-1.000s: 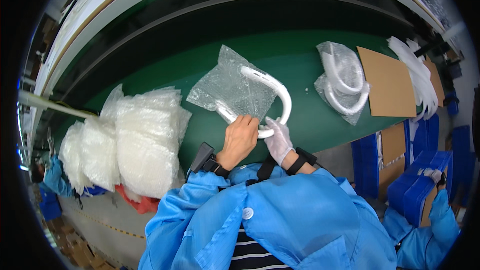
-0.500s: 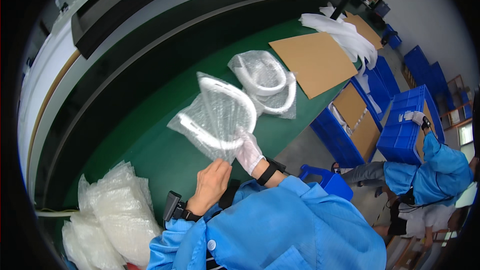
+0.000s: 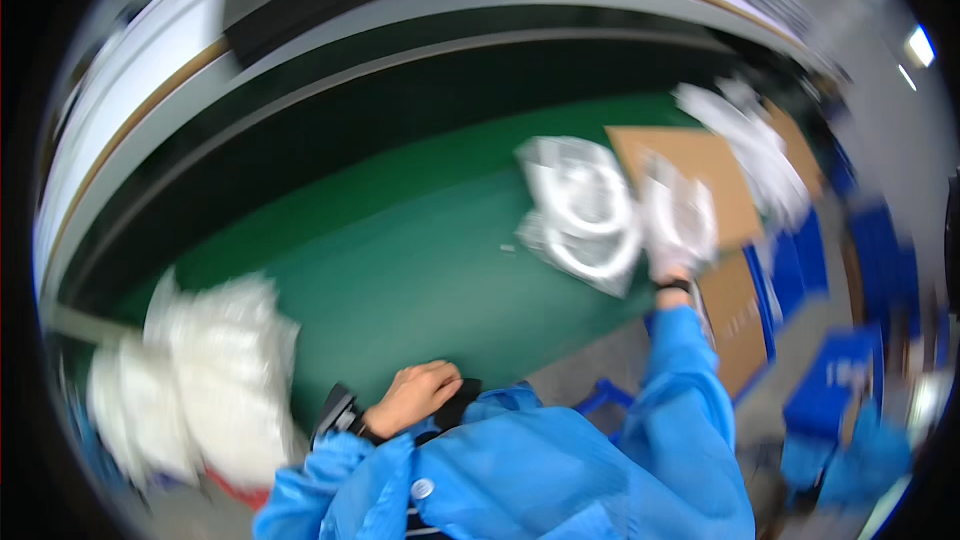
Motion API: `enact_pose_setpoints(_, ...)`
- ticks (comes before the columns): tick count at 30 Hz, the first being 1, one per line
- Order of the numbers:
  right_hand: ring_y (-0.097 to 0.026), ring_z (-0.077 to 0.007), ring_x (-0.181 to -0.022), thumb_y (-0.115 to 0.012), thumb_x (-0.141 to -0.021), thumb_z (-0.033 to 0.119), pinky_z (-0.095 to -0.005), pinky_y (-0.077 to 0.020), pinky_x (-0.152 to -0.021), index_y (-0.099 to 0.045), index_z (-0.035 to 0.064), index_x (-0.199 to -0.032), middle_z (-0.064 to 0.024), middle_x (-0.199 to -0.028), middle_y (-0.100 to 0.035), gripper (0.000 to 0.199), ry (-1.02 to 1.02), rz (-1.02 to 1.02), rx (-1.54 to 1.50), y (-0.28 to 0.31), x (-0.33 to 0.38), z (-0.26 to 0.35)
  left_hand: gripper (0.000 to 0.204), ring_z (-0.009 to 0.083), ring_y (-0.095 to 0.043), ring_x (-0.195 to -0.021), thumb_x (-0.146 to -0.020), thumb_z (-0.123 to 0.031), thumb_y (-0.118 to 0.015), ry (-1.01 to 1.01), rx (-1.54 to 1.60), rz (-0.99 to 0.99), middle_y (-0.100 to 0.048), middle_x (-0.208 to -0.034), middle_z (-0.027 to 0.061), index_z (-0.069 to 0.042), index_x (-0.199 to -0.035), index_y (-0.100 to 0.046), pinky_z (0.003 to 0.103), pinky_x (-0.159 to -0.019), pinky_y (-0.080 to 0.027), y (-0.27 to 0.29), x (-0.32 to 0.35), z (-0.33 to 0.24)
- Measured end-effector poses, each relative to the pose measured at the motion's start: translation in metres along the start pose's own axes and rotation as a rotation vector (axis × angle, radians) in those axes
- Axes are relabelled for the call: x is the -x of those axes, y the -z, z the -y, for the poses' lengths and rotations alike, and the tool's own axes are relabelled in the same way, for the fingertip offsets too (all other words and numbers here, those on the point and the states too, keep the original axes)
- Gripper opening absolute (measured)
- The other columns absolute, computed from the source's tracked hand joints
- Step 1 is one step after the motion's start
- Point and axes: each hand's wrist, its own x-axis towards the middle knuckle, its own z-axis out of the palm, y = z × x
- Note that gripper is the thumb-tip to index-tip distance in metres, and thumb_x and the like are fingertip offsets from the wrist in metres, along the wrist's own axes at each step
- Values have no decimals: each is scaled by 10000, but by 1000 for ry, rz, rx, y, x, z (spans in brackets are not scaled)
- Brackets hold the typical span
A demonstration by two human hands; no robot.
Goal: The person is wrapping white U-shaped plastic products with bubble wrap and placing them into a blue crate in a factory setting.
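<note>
The gloved right hand (image 3: 668, 258) reached out, its grip closed on a bagged white ring (image 3: 680, 215), just right of the bagged pile (image 3: 580, 210) on the green worktop (image 3: 420, 260). The left hand (image 3: 418, 395) rested loosely curled and empty at the worktop's near edge.

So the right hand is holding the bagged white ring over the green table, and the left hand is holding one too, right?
Not quite. In the head view the left hand holds nothing; it rests curled near the green table edge. Only the right hand holds a bagged white ring.
</note>
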Motion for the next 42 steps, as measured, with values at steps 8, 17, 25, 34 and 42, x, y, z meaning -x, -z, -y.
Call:
enact_pose_setpoints(8, -450, -196, -818, -488, -884, 279, -311, -334, -715, -607, 76, -995, -69, -872, -526, 261, 217, 166, 612, 55, -53, -83, 178, 314, -578, -790, -858, -223, -507, 105, -56, -229, -560, -844, 119, -47, -858, -533, 416, -689, -479, -4, 20, 23)
enact_pose_setpoints(17, -374, -69, -523, -515, -884, 331, -205, -280, -454, -621, 90, -906, 29, -635, -439, 264, -59, 544, 230, -46, 62, 36, 528, 339, -536, -994, -703, -198, -696, 537, -298, -1440, -499, -1172, 165, -63, -1162, -472, 370, -850, -454, 33, 158, 37)
enact_pose_setpoints(25, -450, -67, -465, -596, -859, 277, -215, -388, -415, -602, 16, -948, -6, -623, -524, 276, -150, 1862, 92, -168, 274, 216, 638, 340, -430, -1137, -631, -152, -743, 765, -593, -1088, -387, -1308, 141, -102, -1204, -465, 421, -924, -372, 8, 259, 86)
enact_pose_setpoints(34, -608, -214, -712, -745, -698, 306, -333, -486, -683, -394, -66, -1227, -162, -909, -614, 736, 665, 1594, -249, -190, 389, 277, 220, 280, -532, -696, -787, -199, -658, 615, -83, -1325, -539, -752, 123, 0, -829, -572, 340, -634, -431, 82, 255, 97)
enact_pose_setpoints(42, -599, -283, -932, -635, -803, 266, -340, -465, -803, -425, -82, -1194, -217, -1022, -599, 564, 245, 1633, -550, -227, 411, 288, 235, 198, -502, -706, -833, -213, -618, 289, 108, -1717, -509, -762, 106, 12, -832, -550, 295, -646, -410, 102, 251, 90)
